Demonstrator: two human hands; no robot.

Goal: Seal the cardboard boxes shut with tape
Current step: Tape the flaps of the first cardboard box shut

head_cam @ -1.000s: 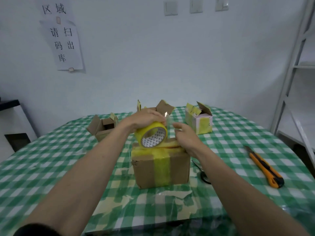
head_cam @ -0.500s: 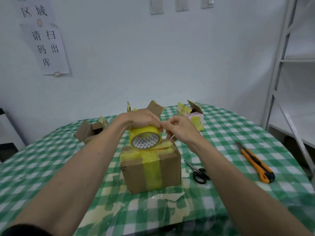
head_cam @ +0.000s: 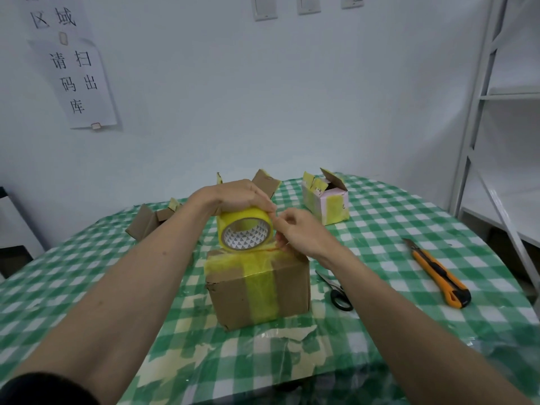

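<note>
A brown cardboard box (head_cam: 292, 287) with a yellow tape band over its top and front stands in the middle of the table. My left hand (head_cam: 233, 197) grips a yellow tape roll (head_cam: 245, 232) from above, just over the box's top. My right hand (head_cam: 304, 235) touches the roll's right side, fingertips pinched at its edge. Three other boxes with open flaps stand behind: one at back left (head_cam: 149, 220), one behind my left hand (head_cam: 264, 182), and a pinkish one (head_cam: 327, 200) at back right.
Black scissors (head_cam: 336, 290) lie right of the box. An orange utility knife (head_cam: 438, 273) lies further right. The green checked tablecloth (head_cam: 394, 229) has old tape scraps near the front edge. White shelving (head_cam: 496, 112) stands at the right. A black object (head_cam: 14, 249) sits at far left.
My right hand came from a little right of the roll to its right edge and now picks at it. The roll stayed over the box.
</note>
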